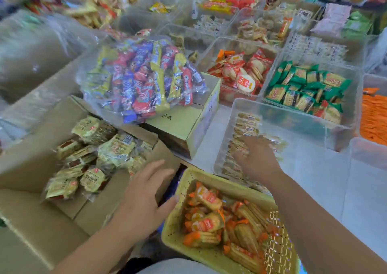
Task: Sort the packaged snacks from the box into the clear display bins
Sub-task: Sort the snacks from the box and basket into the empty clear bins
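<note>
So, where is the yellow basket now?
Head view, bottom centre: the yellow basket lies right of the cardboard box and in front of the nearest clear bin.

LEFT: bare left hand (144,198) | palm down, fingers straight and close together, thumb out to the side, grips nothing | bare left forearm (90,250) enters from lower left | RIGHT: bare right hand (257,158) | palm down, fingers spread forward, fingertips blurred | bare right forearm (314,217) enters from lower right

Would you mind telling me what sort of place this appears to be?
Probably a snack shop: clear bins of wrapped biscuits, an open cardboard box of packets, and a yellow basket of more.
</note>
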A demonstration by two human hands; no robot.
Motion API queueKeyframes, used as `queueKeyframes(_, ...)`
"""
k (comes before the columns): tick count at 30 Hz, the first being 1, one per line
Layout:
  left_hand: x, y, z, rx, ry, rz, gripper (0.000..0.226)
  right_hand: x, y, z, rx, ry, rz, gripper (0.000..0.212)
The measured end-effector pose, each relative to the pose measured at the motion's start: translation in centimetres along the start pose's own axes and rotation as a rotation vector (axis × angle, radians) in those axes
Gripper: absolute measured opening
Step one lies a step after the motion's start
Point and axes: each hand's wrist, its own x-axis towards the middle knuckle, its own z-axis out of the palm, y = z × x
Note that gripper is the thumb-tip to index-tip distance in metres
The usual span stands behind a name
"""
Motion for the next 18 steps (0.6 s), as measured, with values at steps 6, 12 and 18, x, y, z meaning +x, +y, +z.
queueKeyframes(6,-3.1,-8.9,-3.3,-0.042,0.097,-0.16,0.052,-6.4,-13.1,4.7,0.027,-0.021,-0.361,0.049)
queueKeyframes(12,-3.0,-21.2,-7.7,0.083,-0.082,-0.387,0.068,-9.1,-24.4,12.8,-0.12,-0.153,-0.528,0.054)
queueKeyframes(18,1.5,-31.7,-11.6,0.123,-0.231,-0.468,0.07,-9.9,-28.6,17.8,-0.382,-0.086,-0.335,0.063)
